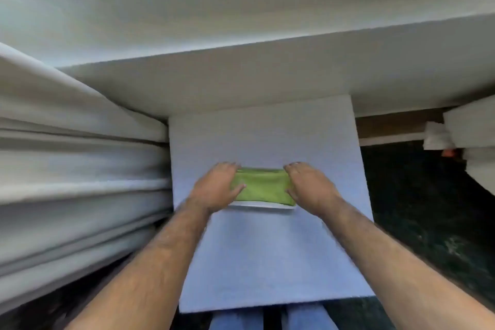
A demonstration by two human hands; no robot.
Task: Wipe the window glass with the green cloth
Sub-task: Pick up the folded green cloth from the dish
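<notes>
Cloth: we see the green cloth (261,187) folded into a flat rectangle, lying in the middle of the surface (267,257), on a shallow white tray (261,206) whose near rim shows just below it.
Left hand: our left hand (215,187) rests palm down on the cloth's left end, fingers (227,166) spread loosely over the edge, thumb lying on the green fabric.
Right hand: our right hand (310,187) covers the cloth's right end the same way, fingers relaxed and flat, not curled round anything.
Grip: we press on the cloth from both ends rather than pinch it.
Surface: pale blue-white, running from near us to the far sill (241,75).
Curtain: white folds (80,169) hang at the left.
Floor: dark ground (428,222) shows at the right.
Focus: the picture is blurred, so the window glass cannot be made out.
</notes>
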